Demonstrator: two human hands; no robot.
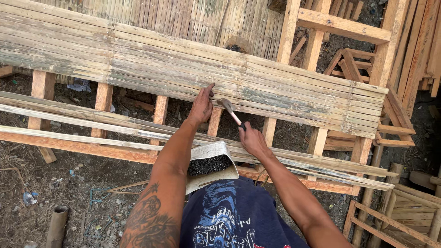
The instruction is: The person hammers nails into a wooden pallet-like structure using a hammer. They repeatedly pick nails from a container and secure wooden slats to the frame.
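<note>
Against the bamboo slats [193, 69], my left hand [201, 106] pinches what looks like a nail, too small to confirm; my right hand [251, 140] grips the hammer [228, 109], its head just beside those fingertips. A skewed blow could strike them.

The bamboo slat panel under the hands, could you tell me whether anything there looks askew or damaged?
Nothing stands out. The bamboo slats lie in even rows across the wooden frame. The left hand presses the lower edge, the right hand grips a hammer, and the nails sit unspilled in their bag.
</note>
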